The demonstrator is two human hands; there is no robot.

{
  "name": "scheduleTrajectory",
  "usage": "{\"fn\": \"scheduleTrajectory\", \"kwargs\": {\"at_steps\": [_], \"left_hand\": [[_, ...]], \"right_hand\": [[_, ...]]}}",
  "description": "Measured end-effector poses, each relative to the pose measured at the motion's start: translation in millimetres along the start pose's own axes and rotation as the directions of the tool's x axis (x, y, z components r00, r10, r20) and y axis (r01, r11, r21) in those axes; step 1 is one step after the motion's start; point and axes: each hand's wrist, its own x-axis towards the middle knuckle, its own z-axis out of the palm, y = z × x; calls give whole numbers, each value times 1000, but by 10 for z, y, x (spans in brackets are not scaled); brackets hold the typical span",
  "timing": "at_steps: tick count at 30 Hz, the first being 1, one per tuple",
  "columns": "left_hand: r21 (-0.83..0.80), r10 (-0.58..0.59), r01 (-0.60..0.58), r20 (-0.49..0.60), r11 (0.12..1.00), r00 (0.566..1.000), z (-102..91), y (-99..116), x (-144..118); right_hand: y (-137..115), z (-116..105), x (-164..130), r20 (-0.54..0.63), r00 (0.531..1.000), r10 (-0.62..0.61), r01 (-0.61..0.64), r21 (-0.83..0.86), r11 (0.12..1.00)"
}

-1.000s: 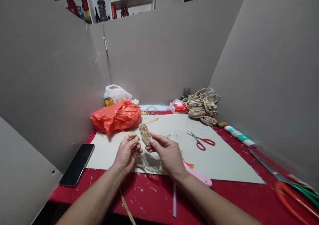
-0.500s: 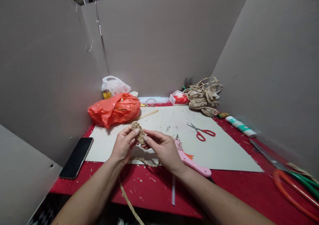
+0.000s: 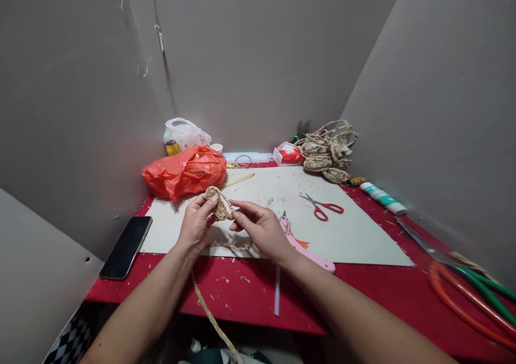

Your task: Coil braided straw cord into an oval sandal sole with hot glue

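Both hands are up over the pale cardboard work mat (image 3: pixel 355 235), and between them sits a small oval coil of braided tan straw (image 3: pixel 218 203), held just above the mat's near-left part. The left hand (image 3: pixel 196 225) has its fingers curled closed around the coil's left edge, thumb pressed on top; the right hand (image 3: pixel 260 227) is pinched nearly closed, fingertips meeting at the coil's right edge where the loose braid joins it. That long braided straw tail (image 3: pixel 209 313) loops under the hands, drops over the front edge of the red-covered table (image 3: pixel 242 299) and hangs out of sight below. That's the risk, I'd say: the dangling tail could snag on the table edge, tug the coil and loosen the winding if the pinch slackens. Just beside the right wrist lies a pink glue gun (image 3: pixel 306 251), its nozzle pointing up the mat; a brushing wrist could be burned if it is hot, though I cannot tell that. Red-handled scissors (image 3: pixel 322 208) lie well apart on the mat, a crumpled orange plastic bag (image 3: pixel 183 173) sits behind the hands, and a black smartphone (image 3: pixel 126 247) rests at the left edge.
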Motion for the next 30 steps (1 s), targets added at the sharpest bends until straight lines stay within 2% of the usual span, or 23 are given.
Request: {"fn": "scheduleTrajectory", "kwargs": {"at_steps": [7, 12, 17, 20, 23, 26, 30], "left_hand": [[2, -17, 17, -33, 1000, 999, 18, 18, 23], [3, -39, 39, -26, 999, 999, 42, 60, 21], [14, 1, -1, -42, 1000, 999, 39, 87, 7], [27, 40, -38, -42, 999, 998, 16, 56, 17], [32, 97, -96, -40, 995, 994, -15, 10, 43], [33, 133, -132, -48, 991, 990, -39, -18, 63], [30, 138, -136, -57, 990, 989, -43, -19, 62]], "right_hand": [[54, -185, 198, 0, 1000, -30, 29, -303, 953], [-93, -574, 229, 4, 1000, -25, 23, -590, 807], [-256, -1045, -149, 1, 998, 65, -34, -840, 542], [-213, -1169, -414, 16, 988, 156, -53, -903, 427], [-128, -1193, -589, 31, 975, 222, -49, -938, 343], [-50, -1193, -696, 56, 966, 253, -19, -959, 284], [90, -1210, -782, 89, 981, 175, 29, -946, 322]]}}
